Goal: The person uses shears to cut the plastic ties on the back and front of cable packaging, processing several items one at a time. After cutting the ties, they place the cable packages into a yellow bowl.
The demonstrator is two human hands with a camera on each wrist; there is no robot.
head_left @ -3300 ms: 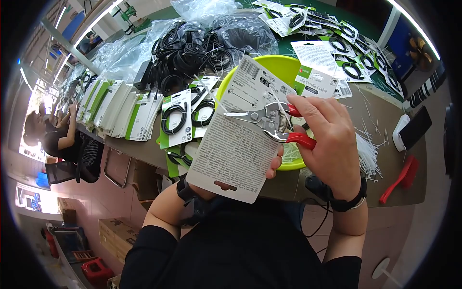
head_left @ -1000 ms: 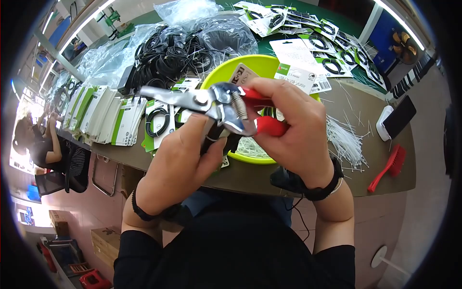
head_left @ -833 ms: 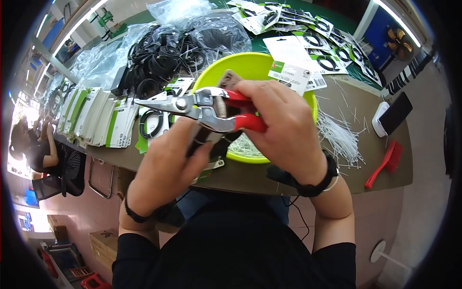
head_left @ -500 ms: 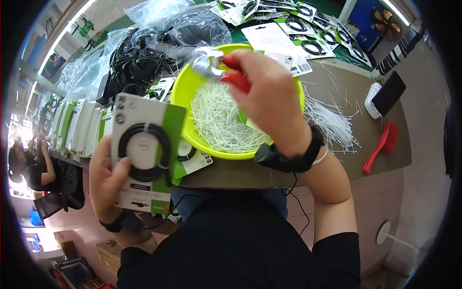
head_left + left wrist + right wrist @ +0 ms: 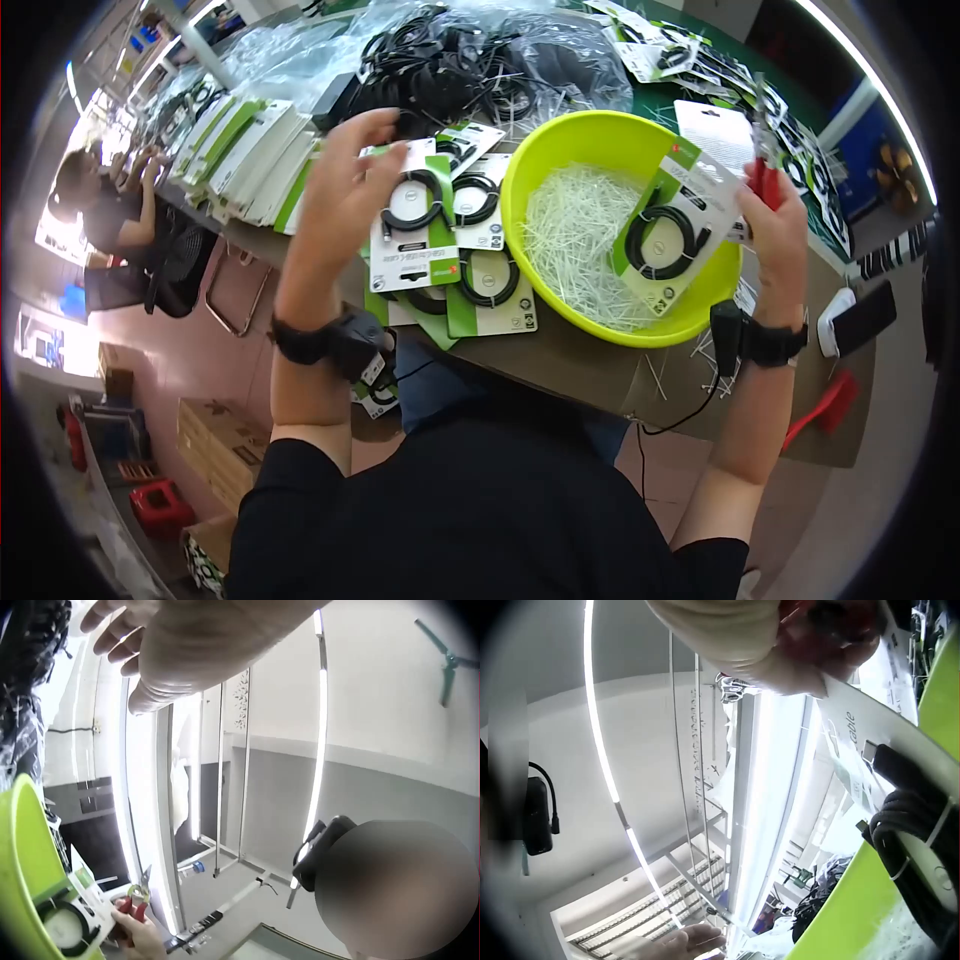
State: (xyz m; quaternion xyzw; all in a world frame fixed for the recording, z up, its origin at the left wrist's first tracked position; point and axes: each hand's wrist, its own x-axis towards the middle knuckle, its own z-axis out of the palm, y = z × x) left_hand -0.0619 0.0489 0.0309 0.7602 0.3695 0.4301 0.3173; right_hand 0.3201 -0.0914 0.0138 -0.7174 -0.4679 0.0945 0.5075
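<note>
My right hand (image 5: 778,230) holds red-handled pruning snips (image 5: 766,182), blades up, and also grips the edge of a carded USB-C cable (image 5: 668,245). That green-and-white card, with a coiled black cable tied on it, hangs tilted over the lime-green basin (image 5: 625,336). In the left wrist view, the snips (image 5: 138,896) and card appear in the same hand. My left hand (image 5: 340,195), fingers loosely bent and holding nothing, is raised beside another carded cable (image 5: 413,255) on top of a pile. The right wrist view shows the held card (image 5: 862,724) close to the palm.
White cable-tie offcuts (image 5: 580,240) fill the basin. Stacked cards (image 5: 245,160) stand at left, loose black cables (image 5: 430,75) behind them. More carded cables (image 5: 655,55) lie at the back right. A red brush (image 5: 828,408) and a phone on a stand (image 5: 862,318) are at right.
The carded cable that my left hand held now lies on the pile, and that hand has let go. My right hand has moved right with the snips and now also holds a carded cable.
</note>
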